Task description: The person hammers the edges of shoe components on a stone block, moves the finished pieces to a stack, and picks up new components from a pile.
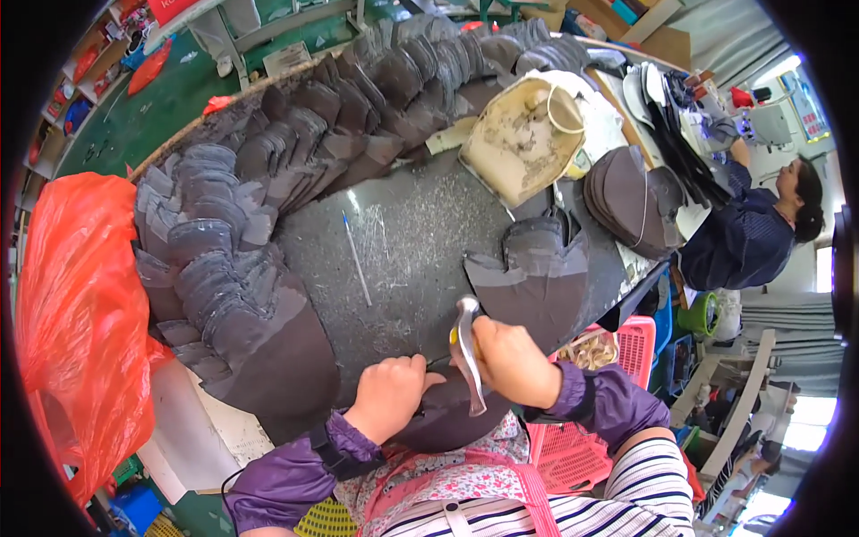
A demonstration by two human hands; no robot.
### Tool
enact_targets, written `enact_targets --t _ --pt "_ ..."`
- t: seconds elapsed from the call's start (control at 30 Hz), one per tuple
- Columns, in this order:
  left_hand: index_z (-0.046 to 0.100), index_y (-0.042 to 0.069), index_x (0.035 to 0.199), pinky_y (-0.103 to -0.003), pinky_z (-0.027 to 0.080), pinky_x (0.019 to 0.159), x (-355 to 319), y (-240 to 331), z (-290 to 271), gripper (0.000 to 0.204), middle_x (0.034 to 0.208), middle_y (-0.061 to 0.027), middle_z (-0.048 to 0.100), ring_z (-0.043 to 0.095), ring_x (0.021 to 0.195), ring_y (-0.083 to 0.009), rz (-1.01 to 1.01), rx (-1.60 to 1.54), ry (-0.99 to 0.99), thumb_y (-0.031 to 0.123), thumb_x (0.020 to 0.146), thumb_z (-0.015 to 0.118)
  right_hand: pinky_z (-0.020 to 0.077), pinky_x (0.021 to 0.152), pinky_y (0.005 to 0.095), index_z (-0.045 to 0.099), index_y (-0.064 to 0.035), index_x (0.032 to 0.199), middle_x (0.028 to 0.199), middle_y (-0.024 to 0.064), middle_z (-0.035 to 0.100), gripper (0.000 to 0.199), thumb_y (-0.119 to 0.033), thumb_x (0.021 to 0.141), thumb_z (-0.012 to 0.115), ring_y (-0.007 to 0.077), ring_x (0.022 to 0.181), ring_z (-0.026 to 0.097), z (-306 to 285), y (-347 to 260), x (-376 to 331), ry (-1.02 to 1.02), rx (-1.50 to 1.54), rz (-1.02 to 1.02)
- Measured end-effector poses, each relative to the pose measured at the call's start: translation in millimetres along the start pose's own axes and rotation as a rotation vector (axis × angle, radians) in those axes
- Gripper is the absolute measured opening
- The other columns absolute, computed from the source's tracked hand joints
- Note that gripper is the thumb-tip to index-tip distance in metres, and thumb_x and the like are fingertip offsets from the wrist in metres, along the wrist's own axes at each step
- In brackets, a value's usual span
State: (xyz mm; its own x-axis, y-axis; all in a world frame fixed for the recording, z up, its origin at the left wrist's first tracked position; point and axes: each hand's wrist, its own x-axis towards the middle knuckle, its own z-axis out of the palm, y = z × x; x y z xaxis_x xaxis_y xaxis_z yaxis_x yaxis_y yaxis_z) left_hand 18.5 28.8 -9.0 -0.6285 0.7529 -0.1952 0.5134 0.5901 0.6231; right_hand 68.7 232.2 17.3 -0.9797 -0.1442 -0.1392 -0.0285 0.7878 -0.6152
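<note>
My right hand is wrapped around a metal hammer whose head stands upright near the table's front edge. To its left, my left hand is closed at the edge of a dark brown cut piece, thumb pointing toward the hammer. That piece lies at the front edge, partly over my lap. Just beyond my right hand rests a small stack of dark brown curved pieces with grey edges. A thin white-and-blue pen lies on the black tabletop.
Overlapping rows of dark pieces line the table's left and far sides. A stained cream container stands far right, beside a tied bundle of pieces. A red plastic bag hangs at left; pink baskets are below right. Another person sits at right.
</note>
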Motion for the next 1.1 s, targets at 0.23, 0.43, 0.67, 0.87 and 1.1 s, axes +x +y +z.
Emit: enact_targets --t 0.23,0.43,0.67,0.87,1.1 --pt "0.062 -0.004 0.095 -0.041 0.05 0.078 21.1 8.8 -1.5 0.02 0.091 -0.0148 0.061 0.061 0.091 -0.0335 0.209 -0.194 0.186 0.008 0.08 0.069 0.0485 0.057 0.0441 0.054 0.0009 0.097 0.077 0.0167 0.054 0.02 -0.008 0.084 0.066 0.0371 0.066 0.058 -32.3 -9.2 -28.7 -0.049 0.094 -0.13" --pt "0.064 -0.004 0.097 -0.041 0.05 0.078 34.1 16.0 -2.2 0.021 0.088 -0.0163 0.061 0.061 0.089 -0.0349 0.117 -0.31 0.007 0.001 0.077 0.068 0.0471 0.05 0.0448 0.05 0.0026 0.099 0.076 0.0176 0.054 0.028 -0.01 0.082 0.068 0.0373 0.061 0.059 -4.1 -4.7 -54.3 -0.117 0.163 -0.067" --pt "0.066 -0.001 0.093 -0.041 0.05 0.077 42.7 0.1 -22.2 0.018 0.088 -0.015 0.061 0.06 0.088 -0.0342 0.162 -0.287 -0.169 -0.001 0.075 0.067 0.0482 0.051 0.0438 0.049 0.0028 0.099 0.076 0.0176 0.053 0.027 -0.009 0.082 0.068 0.037 0.061 0.059 -17.7 -9.3 -47.0 -0.122 0.231 -0.07" --pt "0.067 0.0 0.094 -0.038 0.051 0.075 47.9 -14.4 -24.7 0.02 0.086 -0.0112 0.062 0.06 0.085 -0.0295 0.303 -0.147 -0.062 -0.001 0.074 0.067 0.0482 0.051 0.0449 0.049 0.0029 0.098 0.077 0.0177 0.053 0.027 -0.008 0.081 0.067 0.0374 0.061 0.059 -2.4 -0.3 -38.1 -0.124 0.191 -0.091" --pt "0.069 0.001 0.091 -0.037 0.051 0.074 50.5 -26.2 -25.4 0.021 0.087 -0.0087 0.062 0.059 0.084 -0.0269 0.366 -0.165 -0.066 0.0 0.07 0.07 0.0466 0.051 0.0458 0.049 0.0029 0.094 0.072 0.0182 0.053 0.026 -0.011 0.083 0.069 0.0381 0.06 0.058 -4.8 -3.4 -28.1 -0.089 0.2 -0.094"
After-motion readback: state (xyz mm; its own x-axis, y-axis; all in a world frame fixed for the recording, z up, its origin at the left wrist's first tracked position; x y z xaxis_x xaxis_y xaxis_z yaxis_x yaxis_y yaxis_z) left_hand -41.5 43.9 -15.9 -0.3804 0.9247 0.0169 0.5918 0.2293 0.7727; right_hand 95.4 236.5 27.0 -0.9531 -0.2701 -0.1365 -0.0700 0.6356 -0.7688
